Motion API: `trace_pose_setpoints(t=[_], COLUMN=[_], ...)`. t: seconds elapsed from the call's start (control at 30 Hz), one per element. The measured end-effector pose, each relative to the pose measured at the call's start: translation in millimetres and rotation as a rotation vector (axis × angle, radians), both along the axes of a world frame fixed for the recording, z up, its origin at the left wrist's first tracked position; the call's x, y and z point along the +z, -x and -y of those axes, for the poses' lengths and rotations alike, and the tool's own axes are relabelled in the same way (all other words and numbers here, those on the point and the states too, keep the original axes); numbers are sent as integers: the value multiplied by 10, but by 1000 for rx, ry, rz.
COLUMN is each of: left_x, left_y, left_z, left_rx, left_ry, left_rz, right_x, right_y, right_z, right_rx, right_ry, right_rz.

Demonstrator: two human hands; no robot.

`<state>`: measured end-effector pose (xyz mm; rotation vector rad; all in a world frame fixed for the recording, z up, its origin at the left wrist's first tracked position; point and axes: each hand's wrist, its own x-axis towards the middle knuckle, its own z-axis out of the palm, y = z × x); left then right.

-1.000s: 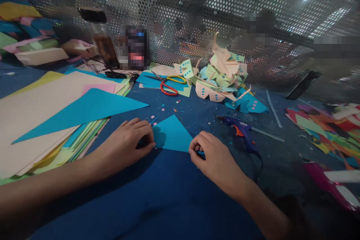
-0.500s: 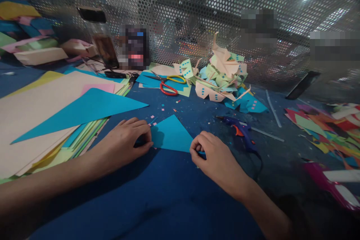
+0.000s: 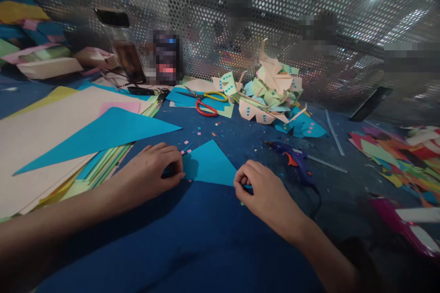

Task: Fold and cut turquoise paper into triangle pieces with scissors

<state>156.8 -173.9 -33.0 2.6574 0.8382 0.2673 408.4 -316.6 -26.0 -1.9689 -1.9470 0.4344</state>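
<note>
A blue paper triangle (image 3: pixel 211 163) lies on the dark blue tabletop in front of me, its peak pointing away. My left hand (image 3: pixel 156 167) is closed at the triangle's left corner, thumb and fingers curled round it. At the right corner, my right hand (image 3: pixel 259 185) pinches the paper between thumb and curled fingers. Both corners are mostly hidden by my fingers. A larger blue paper triangle (image 3: pixel 106 135) rests on a stack of coloured paper sheets (image 3: pixel 44 132) to the left.
Red-and-yellow-handled scissors (image 3: pixel 206 103) lie beyond the triangle, near a pile of folded paper pieces (image 3: pixel 271 91). A blue glue gun (image 3: pixel 294 160) with its cord is on the right, by paper scraps (image 3: pixel 388 160) and a magenta tool (image 3: pixel 405 224). A bottle (image 3: pixel 125 50) stands at back left.
My left hand has shifted very slightly left and my right hand very slightly right. The blue triangle stays in nearly the same place.
</note>
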Motion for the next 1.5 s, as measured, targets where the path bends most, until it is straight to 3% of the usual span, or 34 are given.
trace_pose_setpoints(t=[1.17,1.5], left_x=[82,72], left_y=[58,101], left_z=[-81,-153], left_rx=[25,29], left_ry=[26,46], left_rz=[-20,-74], right_x=[6,64], right_y=[-91,-111], right_z=[27,33], right_rx=[16,7], right_ry=[-11,49], right_rz=[44,46])
